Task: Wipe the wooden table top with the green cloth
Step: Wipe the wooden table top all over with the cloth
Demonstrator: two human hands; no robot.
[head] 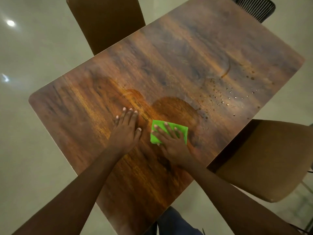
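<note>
I note the right hand (171, 143) flat, fingers straight and spread, pressing the folded green cloth (154, 138) onto the tabletop (186, 48) near its middle. The left hand (127, 129) lies flat and open on bare wood just beside the cloth. A wet patch (174, 107) lies just beyond the cloth, with water droplets (228, 97) farther right.

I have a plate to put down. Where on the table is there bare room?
Bare wood lies at the far end of the table, beside the brown chair, and at the left corner beyond the left hand. Crowded: the middle, where the right hand presses the green cloth; water droplets speckle the right side.
</note>
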